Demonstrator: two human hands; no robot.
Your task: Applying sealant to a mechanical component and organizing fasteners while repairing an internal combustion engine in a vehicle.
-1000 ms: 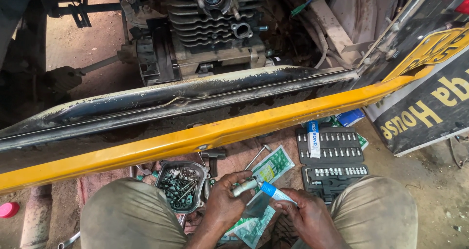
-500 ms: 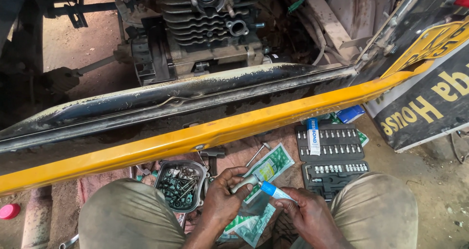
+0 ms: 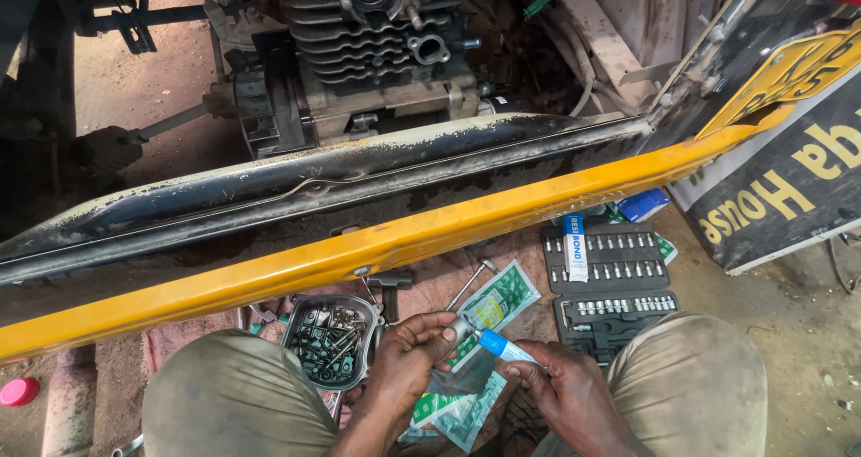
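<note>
Here, low between the knees, the right hand pinches a blue-capped tube in its fingers, while the left hand closes around a small metal part. Beyond lie a tray of bolts, a socket set, a yellow bar and an engine.

left hand gripping metal part; right hand holding blue-capped tube

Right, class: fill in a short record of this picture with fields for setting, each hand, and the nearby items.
Setting: a person sits on the ground behind a yellow bumper bar, a finned engine beyond.
Left hand: holds a small metal part.
Right hand: holds a blue-tipped tube at that part.
Nearby: tray of bolts, open socket set, green packets.
</note>
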